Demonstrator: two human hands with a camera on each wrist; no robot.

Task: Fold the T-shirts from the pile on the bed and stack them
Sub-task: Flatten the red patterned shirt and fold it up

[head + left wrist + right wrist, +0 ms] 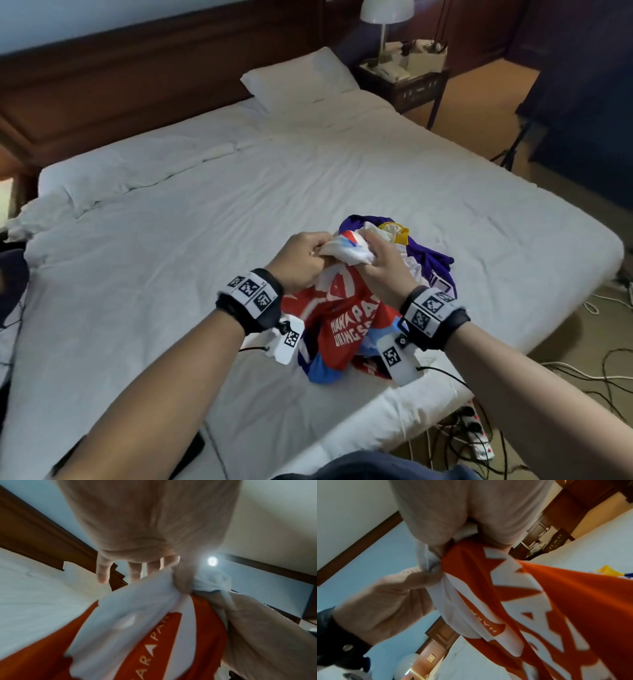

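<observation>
A red and white T-shirt (pixel 346 325) with white lettering hangs bunched above the bed (pixel 205 240), held up by both hands. My left hand (pixel 301 260) pinches a white edge of it, thumb against forefinger, as the left wrist view shows on the T-shirt (pixel 154 635) with my left hand (pixel 178 577) above. My right hand (pixel 380 263) grips the fabric right beside it; in the right wrist view my right hand (pixel 453 536) is curled over the T-shirt (pixel 539 595). Behind them lies the pile (pixel 428 253), purple, white and yellow.
White pillows (pixel 301 78) lie at the headboard. A nightstand (pixel 407 82) with a lamp (pixel 387 13) stands at the far right. Cables and a power strip (pixel 479 442) lie on the floor to the right. A dark flat object (pixel 191 452) sits on the near bed edge.
</observation>
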